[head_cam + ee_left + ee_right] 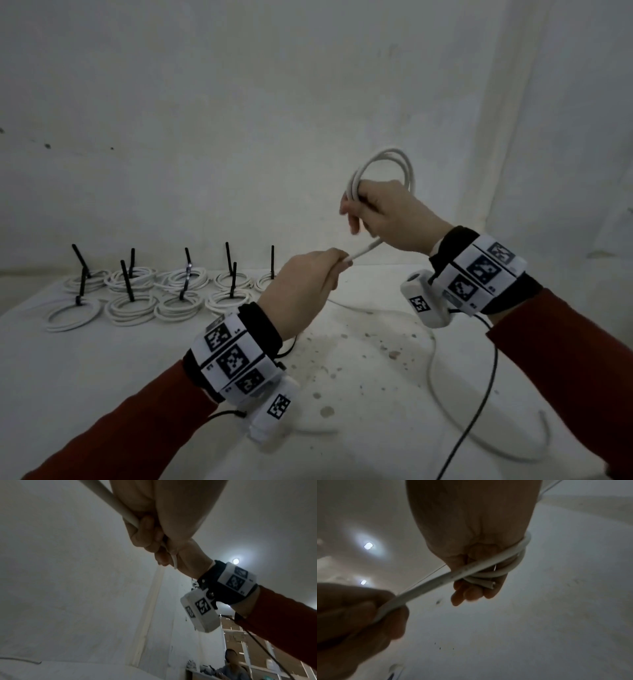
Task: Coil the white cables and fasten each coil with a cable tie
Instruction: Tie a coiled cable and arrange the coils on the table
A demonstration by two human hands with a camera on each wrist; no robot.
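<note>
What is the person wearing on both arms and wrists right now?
Both arms have dark red sleeves. The left hand and right hand are bare. Each wrist carries a black strap, a white band printed with black square codes, and a small white camera box with a thin black cable trailing off.

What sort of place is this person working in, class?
Probably a plain workshop or packing bench: a stained white table against a bare wall, rows of tied coils, and shelving behind.

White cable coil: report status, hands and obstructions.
Right hand grips coil, held above table. Left hand pinches the cable's free run, feeding it. No tie on it yet. Nothing in the way; tied coils lie far left.
</note>
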